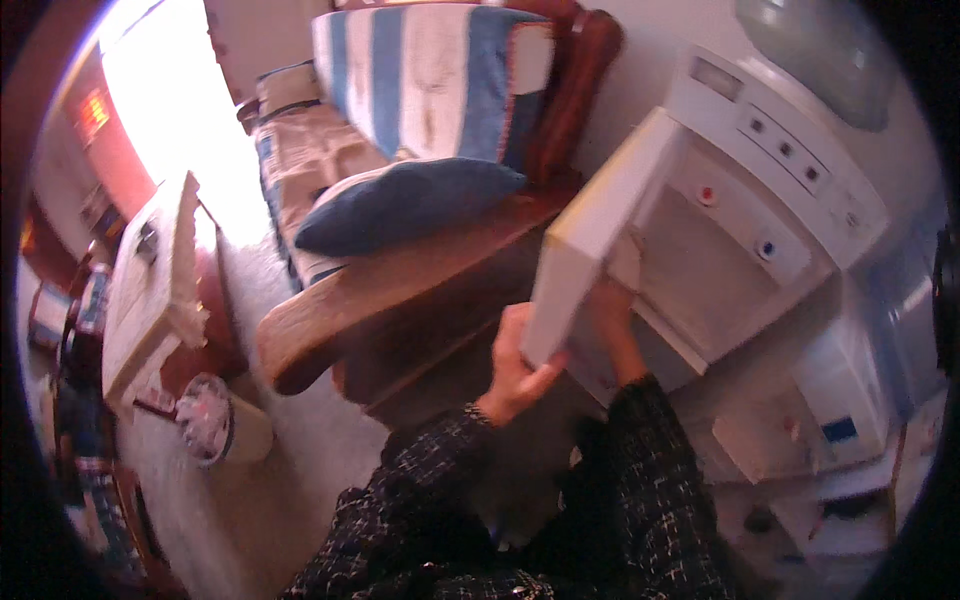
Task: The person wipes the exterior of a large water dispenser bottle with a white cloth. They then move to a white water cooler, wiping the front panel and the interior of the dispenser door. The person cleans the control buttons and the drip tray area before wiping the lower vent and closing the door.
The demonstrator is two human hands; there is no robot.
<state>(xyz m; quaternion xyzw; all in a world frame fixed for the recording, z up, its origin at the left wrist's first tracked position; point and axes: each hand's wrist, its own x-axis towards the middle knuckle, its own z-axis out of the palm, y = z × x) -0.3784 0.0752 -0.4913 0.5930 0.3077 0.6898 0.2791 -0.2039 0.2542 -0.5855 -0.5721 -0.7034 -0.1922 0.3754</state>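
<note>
A white water dispenser (745, 265) stands at the right, with a red tap (707, 195) and a blue tap (767, 249) in its recess. Its pale door (590, 215) is swung out toward the left. My left hand (518, 372) grips the door's lower corner, thumb on one side and fingers on the other. Behind the door, at its inner face, is my right hand (612, 305); its fingers are blurred and partly hidden. Just above them shows a pale patch whose kind I cannot make out.
A wooden sofa (330, 330) with a blue cushion (410, 205) stands ahead. On the left are a pale-topped table (150, 290) and a lined waste bin (240, 430). A large bottle (820, 60) tops the dispenser; a lower white compartment (800, 420) is at the right.
</note>
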